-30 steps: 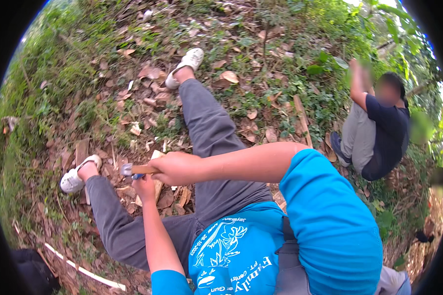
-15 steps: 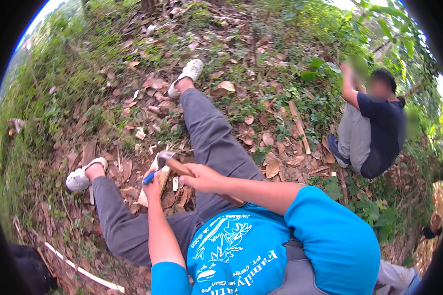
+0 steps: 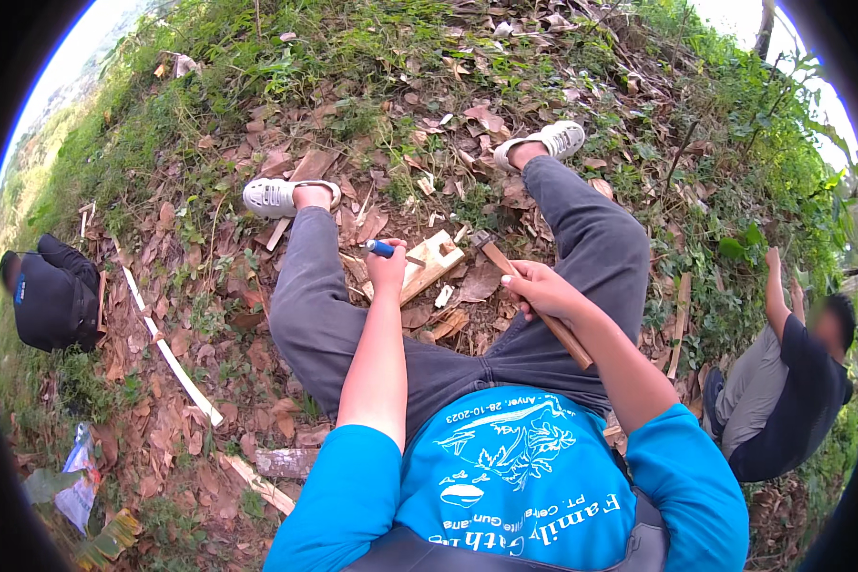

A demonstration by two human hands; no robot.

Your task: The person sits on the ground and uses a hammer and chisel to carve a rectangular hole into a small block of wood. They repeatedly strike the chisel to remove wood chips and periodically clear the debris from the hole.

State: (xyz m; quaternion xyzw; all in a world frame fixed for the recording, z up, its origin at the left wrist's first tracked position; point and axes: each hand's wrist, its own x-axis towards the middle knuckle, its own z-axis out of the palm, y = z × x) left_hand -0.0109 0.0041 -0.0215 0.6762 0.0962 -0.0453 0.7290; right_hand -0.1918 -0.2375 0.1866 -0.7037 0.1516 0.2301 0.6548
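My left hand point(image 3: 388, 272) is closed round the blue handle of what looks like a chisel point(image 3: 379, 248); its blade is hidden. The hand rests at the near left end of a pale wooden block point(image 3: 436, 267), which has a cut notch and lies on the ground between my legs. To the right, my right hand point(image 3: 539, 288) grips the wooden handle of a hammer point(image 3: 567, 338). The dark hammer head point(image 3: 483, 238) points away from me, just beyond the block's right end and apart from the chisel.
Wood chips point(image 3: 443, 296) and dry leaves surround the block. A person point(image 3: 796, 391) in dark clothing squats at the right. At the left are a black bag point(image 3: 57, 294) and a long pale strip point(image 3: 176, 365). A split piece of wood point(image 3: 262, 484) lies behind my left thigh.
The view has turned left, bringing the black bag into sight. The hammer head has moved away from my left hand to the right. Both hands keep their hold.
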